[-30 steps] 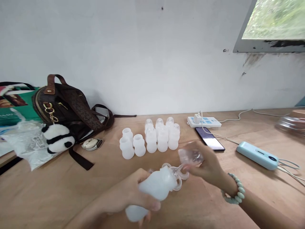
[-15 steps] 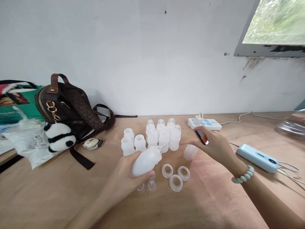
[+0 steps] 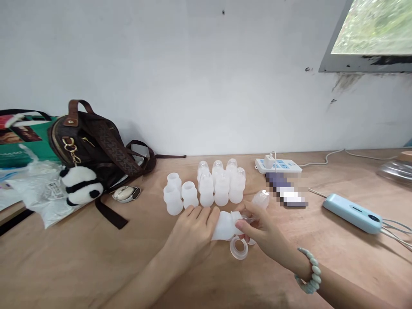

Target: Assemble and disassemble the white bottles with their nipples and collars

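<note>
My left hand (image 3: pixel 195 229) is wrapped over the body of a translucent white baby bottle (image 3: pixel 222 227), which lies tilted on its side above the table. At the bottle's neck, the fingers of my right hand (image 3: pixel 265 227) are closed around its collar, with a clear teat sticking out between them. A loose collar ring (image 3: pixel 238 249) lies just below the bottle; others are mostly covered by my hands. Clear domed caps (image 3: pixel 261 199) stand beyond my right hand. Behind the bottle are three open bottles (image 3: pixel 174 201) and several capped bottles (image 3: pixel 221 189).
A blurred phone (image 3: pixel 285 189) lies near a power strip (image 3: pixel 280 166). Farther right is a light blue device (image 3: pixel 352 213) with cables. On the left are a mouse (image 3: pixel 125 194), a brown backpack (image 3: pixel 96 141) with a panda charm (image 3: pixel 82 185), and a plastic bag (image 3: pixel 45 201).
My right hand has come from beside the phone to the bottle's neck. My left hand has turned palm down and moved right with the bottle, which now points right.
</note>
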A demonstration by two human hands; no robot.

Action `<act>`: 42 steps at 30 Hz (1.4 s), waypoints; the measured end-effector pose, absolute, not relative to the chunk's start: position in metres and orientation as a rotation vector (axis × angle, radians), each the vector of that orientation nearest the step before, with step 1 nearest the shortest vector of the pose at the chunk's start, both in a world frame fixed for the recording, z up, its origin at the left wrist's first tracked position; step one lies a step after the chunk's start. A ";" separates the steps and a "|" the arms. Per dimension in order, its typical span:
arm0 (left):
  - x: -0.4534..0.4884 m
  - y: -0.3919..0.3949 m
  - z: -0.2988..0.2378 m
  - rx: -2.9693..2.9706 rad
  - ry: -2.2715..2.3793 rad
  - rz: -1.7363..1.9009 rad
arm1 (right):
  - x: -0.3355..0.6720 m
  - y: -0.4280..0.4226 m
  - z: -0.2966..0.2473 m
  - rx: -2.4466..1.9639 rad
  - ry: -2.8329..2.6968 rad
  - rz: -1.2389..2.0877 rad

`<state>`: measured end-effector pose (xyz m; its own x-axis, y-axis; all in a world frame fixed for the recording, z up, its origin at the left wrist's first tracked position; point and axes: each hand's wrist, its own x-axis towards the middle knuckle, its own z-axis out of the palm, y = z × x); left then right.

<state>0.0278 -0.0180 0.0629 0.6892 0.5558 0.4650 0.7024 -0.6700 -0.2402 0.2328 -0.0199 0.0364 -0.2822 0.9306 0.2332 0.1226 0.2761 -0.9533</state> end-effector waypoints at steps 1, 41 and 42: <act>0.028 -0.017 0.065 -2.556 -1.011 -0.500 | 0.234 -0.020 0.036 -0.988 -1.660 1.037; -0.043 0.001 0.103 -3.485 -1.718 -1.214 | 0.255 -0.020 0.046 -0.562 -1.988 -0.466; -0.047 0.002 0.100 -3.403 -1.728 -1.326 | 0.257 -0.017 0.045 -0.546 -2.006 -0.538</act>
<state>-0.0470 0.0020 0.1000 0.5284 0.8414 0.1136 0.3279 -0.3256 0.8868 0.2573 -0.0173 0.0449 -0.4455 0.1569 0.8814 0.5770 0.8031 0.1487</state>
